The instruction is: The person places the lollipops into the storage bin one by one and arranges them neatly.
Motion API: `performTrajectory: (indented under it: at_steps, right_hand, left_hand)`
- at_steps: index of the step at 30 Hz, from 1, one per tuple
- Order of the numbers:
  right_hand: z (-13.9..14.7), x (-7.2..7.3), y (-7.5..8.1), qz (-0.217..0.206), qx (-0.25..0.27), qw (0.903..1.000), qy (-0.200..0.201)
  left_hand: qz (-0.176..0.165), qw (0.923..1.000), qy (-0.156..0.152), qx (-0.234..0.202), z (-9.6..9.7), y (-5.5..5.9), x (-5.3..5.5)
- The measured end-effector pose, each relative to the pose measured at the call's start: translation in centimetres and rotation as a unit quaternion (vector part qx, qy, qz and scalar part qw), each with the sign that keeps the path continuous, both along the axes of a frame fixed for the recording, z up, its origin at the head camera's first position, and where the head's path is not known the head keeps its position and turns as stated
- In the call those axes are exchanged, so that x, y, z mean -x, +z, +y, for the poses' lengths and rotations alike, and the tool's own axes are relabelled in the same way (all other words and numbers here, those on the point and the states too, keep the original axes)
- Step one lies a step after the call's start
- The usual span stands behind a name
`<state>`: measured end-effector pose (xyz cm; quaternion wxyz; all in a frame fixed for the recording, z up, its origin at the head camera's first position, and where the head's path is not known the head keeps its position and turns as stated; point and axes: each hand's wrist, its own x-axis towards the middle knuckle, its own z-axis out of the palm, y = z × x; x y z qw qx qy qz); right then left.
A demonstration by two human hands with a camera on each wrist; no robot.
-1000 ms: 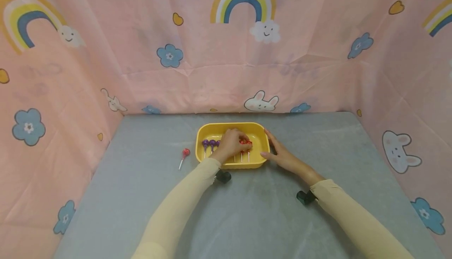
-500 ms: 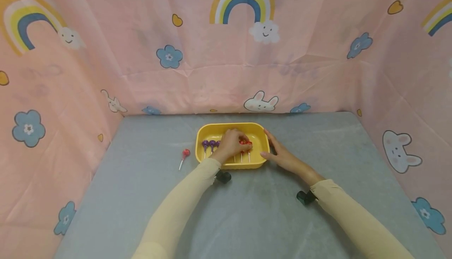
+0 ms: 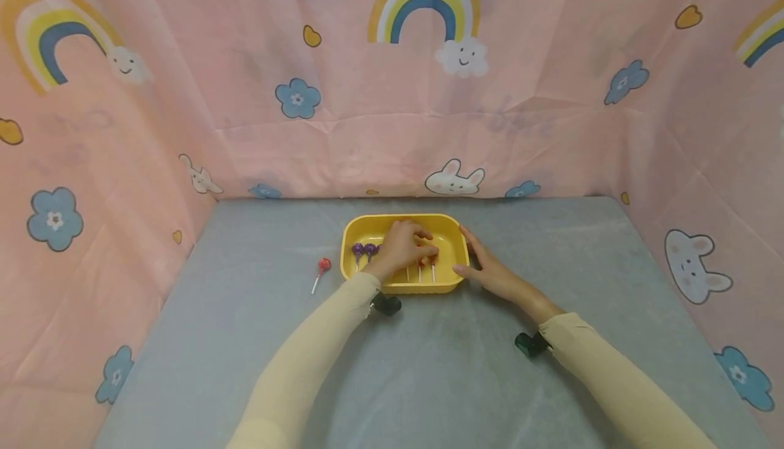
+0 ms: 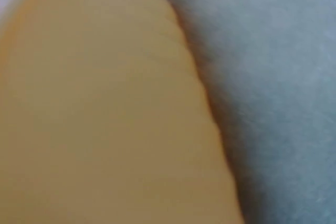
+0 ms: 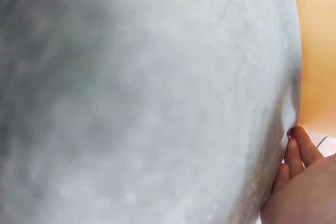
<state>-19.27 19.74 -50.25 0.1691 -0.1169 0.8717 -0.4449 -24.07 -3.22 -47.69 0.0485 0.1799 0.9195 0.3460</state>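
Note:
A yellow tray (image 3: 422,288) stands toward the back of the table in the head view. Inside it, purple lollipops (image 3: 370,250) lie at the left, and white sticks of red lollipops (image 3: 433,272) show further right. My left hand (image 3: 399,248) reaches over the front rim, thumb and fingers apart just above the red lollipops, partly covering the row. At the tray's right end, my right hand (image 3: 495,277) touches the wall with fairly straight fingers and the thumb at the rim. The right wrist view shows its fingers (image 5: 310,153) beside the tray wall (image 5: 320,51).
One red lollipop (image 3: 324,264) lies on the grey tablecloth (image 3: 245,313), left of the tray. Pink printed curtains (image 3: 367,143) surround the back and sides. The left wrist view is mostly filled by the tray wall (image 4: 105,103).
My left thumb and fingers have spread a little and lifted slightly off the red lollipop heads. The right hand and the tray hold their place.

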Motion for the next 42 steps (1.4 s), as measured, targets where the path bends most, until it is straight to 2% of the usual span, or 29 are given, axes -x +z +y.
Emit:
performTrajectory:
  at_steps: [6, 11, 17, 22, 28, 31, 39, 42]
  right_hand:
    - [0.0, 0.1, -0.3, 0.001, -0.004, 1.0000, -0.005]
    - [-0.1, 0.1, -0.4, -0.002, -0.013, 0.9998, -0.016]
    - [-0.4, -0.1, -0.2, 0.000, -0.009, 0.9998, -0.017]
    - [-0.5, -0.1, -0.3, 0.002, -0.007, 0.9999, -0.015]
    - [-0.3, -0.1, -0.4, 0.003, -0.004, 0.9999, -0.015]
    - [-0.3, 0.0, -0.3, 0.004, -0.004, 0.9999, -0.012]
    - [-0.1, -0.1, -0.3, 0.004, -0.005, 0.9999, -0.014]
    - [-0.1, -0.1, -0.3, 0.003, -0.005, 0.9999, -0.014]
  left_hand:
    - [-0.003, 0.9991, -0.002, -0.043, -1.3, 1.5, -0.3]
    - [0.000, 0.9965, 0.001, -0.083, -3.4, 3.3, -1.0]
    - [0.045, 0.9933, 0.003, -0.106, -7.9, 5.3, -1.9]
    - [0.060, 0.9903, 0.033, -0.121, -12.5, 6.2, -2.3]
    - [0.042, 0.9899, 0.074, -0.113, -17.1, 5.4, -3.0]
    - [0.031, 0.9898, 0.079, -0.114, -18.8, 4.6, -3.3]
    - [-0.017, 0.9924, 0.072, -0.099, -21.3, 1.9, -3.6]
    - [-0.058, 0.9890, 0.092, -0.100, -21.9, 0.7, -3.6]
